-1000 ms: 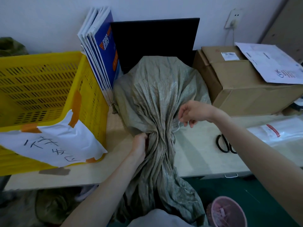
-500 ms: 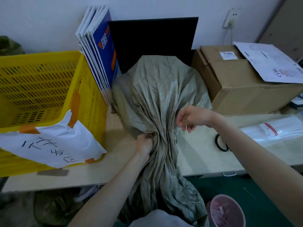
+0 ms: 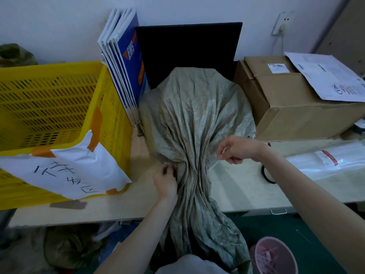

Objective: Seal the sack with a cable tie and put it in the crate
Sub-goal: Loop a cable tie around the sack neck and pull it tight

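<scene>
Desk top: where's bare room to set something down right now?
Two bare patches on the desk: between the sack and the scissors, and the front strip between the yellow crate and the left hand. The back is crowded: folders, cardboard box.

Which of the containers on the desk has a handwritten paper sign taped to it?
The yellow slotted plastic crate on the left: a white handwritten paper sign is fixed to its front with orange tape. The brown cardboard box on the right bears only a printed label.
</scene>
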The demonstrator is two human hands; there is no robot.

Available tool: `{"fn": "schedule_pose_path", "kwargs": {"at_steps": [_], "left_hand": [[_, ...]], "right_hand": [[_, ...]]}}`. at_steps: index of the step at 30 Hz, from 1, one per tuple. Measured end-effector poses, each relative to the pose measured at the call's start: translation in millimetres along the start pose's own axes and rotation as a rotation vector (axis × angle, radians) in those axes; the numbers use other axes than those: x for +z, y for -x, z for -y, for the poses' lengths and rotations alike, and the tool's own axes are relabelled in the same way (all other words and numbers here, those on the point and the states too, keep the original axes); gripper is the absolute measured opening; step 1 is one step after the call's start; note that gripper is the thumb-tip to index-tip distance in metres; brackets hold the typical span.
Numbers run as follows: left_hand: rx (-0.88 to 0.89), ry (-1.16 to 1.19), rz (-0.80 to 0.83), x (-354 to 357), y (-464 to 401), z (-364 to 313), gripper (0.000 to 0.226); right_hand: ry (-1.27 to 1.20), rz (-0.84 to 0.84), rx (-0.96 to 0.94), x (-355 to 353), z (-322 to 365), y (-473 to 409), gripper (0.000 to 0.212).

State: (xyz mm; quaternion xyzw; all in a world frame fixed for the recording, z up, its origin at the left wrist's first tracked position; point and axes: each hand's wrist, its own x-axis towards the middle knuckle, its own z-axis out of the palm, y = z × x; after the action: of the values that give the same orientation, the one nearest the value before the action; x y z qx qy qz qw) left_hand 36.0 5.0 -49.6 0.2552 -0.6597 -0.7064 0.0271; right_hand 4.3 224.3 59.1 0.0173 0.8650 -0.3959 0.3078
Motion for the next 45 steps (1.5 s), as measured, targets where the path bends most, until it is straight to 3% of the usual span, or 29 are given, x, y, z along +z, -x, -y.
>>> {"fn": "schedule_pose_path", "kwargs": {"at_steps": [4, 9, 15, 19, 23, 28, 34, 40, 45], "left_hand": [[0.241, 0.021, -0.003, -11, -1, -19, 0.012], [0.519, -0.136, 0.093, -17, -4, -49, 0.011], [0.611, -0.242, 0.299, -15, -10, -78, 0.014], [0.583, -0.237, 0.370, -14, -13, -92, 0.012], [0.447, -0.207, 0.487, -15, -18, -93, 0.006], [0.289, -0.161, 0.636, -8, -24, -81, 0.015], [0.406, -0.338, 0.711, -4, -25, -83, 0.017], [0.296, -0.356, 0.787, -2, -26, -85, 0.022], [0.092, -0.137, 0.821, 3, -24, -83, 0.027]], "right_hand": [[-0.087, 0.047, 0.046, -6, -2, 2, 0.009], [0.021, 0.088, 0.113, -14, -1, 3, 0.015], [-0.093, -0.012, 0.065, -22, 4, 0, 0.016], [-0.419, -0.019, -0.031, -21, 0, -2, 0.013], [-0.736, 0.042, -0.141, -9, -13, -4, 0.013], [-0.936, 0.001, -0.218, 12, -29, -13, 0.016], [-0.916, -0.105, -0.274, 31, -30, -14, 0.007], [-0.963, -0.057, -0.360, 43, -22, -15, 0.007], [-1.042, -0.165, -0.391, 58, -11, -17, 0.015]]}}
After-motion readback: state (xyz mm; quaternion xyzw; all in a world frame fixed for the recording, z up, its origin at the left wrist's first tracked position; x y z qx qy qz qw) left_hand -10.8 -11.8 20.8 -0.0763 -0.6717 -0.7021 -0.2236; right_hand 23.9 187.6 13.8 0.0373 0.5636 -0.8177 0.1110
